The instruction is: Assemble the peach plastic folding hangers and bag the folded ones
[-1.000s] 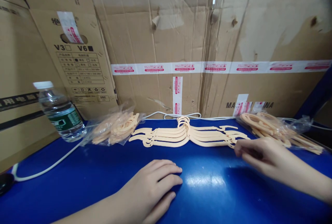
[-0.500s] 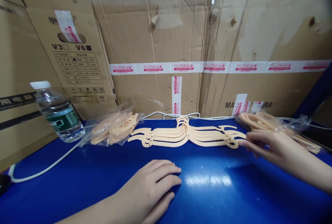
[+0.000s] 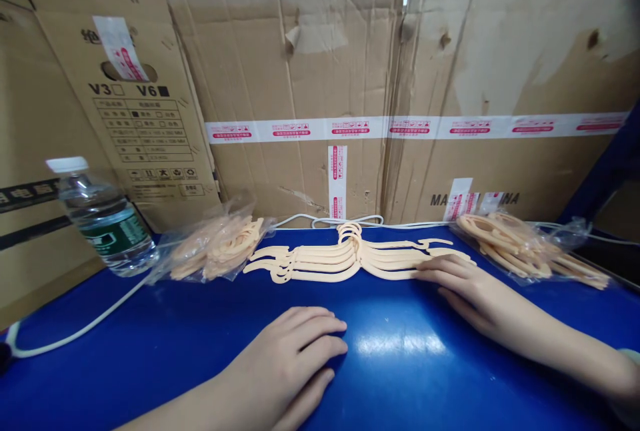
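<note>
Several beige plastic hangers (image 3: 320, 267) lie fanned in an overlapping row on the blue table (image 3: 210, 338), hooks pointing to the back. My right hand (image 3: 463, 284) reaches over their right arms, fingers stretched out, fingertips at the front hanger. It covers part of the right ends; whether it presses on them I cannot tell. In front of the row, my left hand (image 3: 295, 358) rests on the table, open, fingers slightly apart and holding nothing.
Clear plastic bags of beige hangers lie on the left (image 3: 217, 248) and the right (image 3: 510, 244). A water bottle (image 3: 107, 224) stands at the left. A white cable (image 3: 75, 344) runs along the table. Cardboard (image 3: 300, 84) walls the back.
My right hand has moved left, from the right tips of the hangers to over their right arms. My left hand has stayed in place. The view has shifted slightly.
</note>
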The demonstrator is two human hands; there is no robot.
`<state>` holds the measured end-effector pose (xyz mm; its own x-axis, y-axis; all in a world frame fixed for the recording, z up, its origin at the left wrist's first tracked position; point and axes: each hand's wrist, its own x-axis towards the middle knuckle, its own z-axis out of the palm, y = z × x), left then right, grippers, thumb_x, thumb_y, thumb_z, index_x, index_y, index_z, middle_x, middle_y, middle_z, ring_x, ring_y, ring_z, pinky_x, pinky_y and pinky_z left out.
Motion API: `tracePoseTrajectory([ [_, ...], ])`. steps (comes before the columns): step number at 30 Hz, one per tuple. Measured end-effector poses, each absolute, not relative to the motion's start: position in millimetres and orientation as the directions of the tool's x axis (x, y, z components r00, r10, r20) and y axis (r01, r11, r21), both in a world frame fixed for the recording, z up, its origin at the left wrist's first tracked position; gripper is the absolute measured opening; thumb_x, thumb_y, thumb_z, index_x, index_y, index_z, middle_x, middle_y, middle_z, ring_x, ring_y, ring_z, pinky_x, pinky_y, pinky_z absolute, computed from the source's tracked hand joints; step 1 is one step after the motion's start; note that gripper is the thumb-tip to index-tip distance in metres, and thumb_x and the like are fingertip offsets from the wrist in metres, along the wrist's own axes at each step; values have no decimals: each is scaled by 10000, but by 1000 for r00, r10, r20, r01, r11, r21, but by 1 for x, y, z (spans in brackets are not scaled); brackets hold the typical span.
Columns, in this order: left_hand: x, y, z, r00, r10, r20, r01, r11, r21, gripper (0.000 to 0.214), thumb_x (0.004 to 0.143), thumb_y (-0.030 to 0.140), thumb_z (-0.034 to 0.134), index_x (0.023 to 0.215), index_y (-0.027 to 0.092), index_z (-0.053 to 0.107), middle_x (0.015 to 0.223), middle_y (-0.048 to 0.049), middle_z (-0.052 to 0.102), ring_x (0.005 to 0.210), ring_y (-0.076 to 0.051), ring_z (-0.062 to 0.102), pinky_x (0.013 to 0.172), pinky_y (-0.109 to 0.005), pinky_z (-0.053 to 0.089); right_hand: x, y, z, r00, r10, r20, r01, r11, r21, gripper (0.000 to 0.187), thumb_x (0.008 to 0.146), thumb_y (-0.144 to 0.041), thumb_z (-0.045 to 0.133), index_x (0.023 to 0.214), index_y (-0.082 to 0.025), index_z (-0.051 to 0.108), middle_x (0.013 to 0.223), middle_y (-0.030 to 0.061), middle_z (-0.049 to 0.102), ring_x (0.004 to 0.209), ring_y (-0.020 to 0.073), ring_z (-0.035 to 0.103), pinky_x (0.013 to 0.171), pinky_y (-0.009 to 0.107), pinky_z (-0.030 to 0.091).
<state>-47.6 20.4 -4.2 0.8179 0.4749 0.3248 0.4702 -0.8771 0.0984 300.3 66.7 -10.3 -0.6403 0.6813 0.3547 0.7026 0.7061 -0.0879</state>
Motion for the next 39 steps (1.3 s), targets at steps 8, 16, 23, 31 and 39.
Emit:
tracePoseTrajectory([
  [8, -58, 27, -31, 555, 756, 346, 785, -614, 83, 515, 946, 421, 484, 1409, 197, 451, 1475, -138, 481, 1349, -347, 447, 1058, -594, 423, 303, 69, -17, -632, 698, 336, 716, 692, -92, 412, 990, -190, 376, 1381, -260, 483, 1345, 99, 550, 1269, 249, 483, 1058, 492, 434],
  [16, -56, 29, -28, 509, 799, 319, 823, -560, 89, 501, 951, 465, 451, 1389, 224, 485, 1487, -123, 466, 1336, -348, 459, 1041, -603, 428, 302, 68, -20, -591, 732, 340, 743, 657, -123, 392, 994, -235, 378, 1362, -245, 513, 1347, 114, 543, 1255, 261, 505, 1058, 504, 440],
  [23, -56, 27, -28, 516, 783, 347, 811, -577, 94, 445, 941, 422, 486, 1347, 244, 519, 1450, -105, 509, 1312, -338, 481, 1033, -578, 442, 299, 66, -18, -594, 730, 337, 740, 661, -127, 379, 995, -243, 385, 1353, -237, 507, 1356, 121, 524, 1273, 256, 483, 1077, 503, 421],
  [31, -51, 23, -16, 672, 620, 405, 668, -744, 30, 383, 911, 204, 500, 1293, 200, 526, 1335, -103, 610, 1234, -287, 553, 1022, -519, 467, 305, 70, -18, -531, 740, 412, 762, 630, -149, 344, 984, -268, 393, 1270, -210, 575, 1276, 132, 580, 1212, 278, 525, 1038, 521, 448],
  [39, -47, 21, -10, 782, 484, 392, 522, -853, 13, 327, 914, 82, 467, 1216, 162, 562, 1205, -91, 685, 1121, -237, 624, 1000, -426, 497, 303, 70, -19, -539, 751, 381, 767, 625, -146, 336, 959, -233, 418, 1248, -194, 586, 1275, 147, 587, 1202, 287, 543, 1031, 526, 450],
])
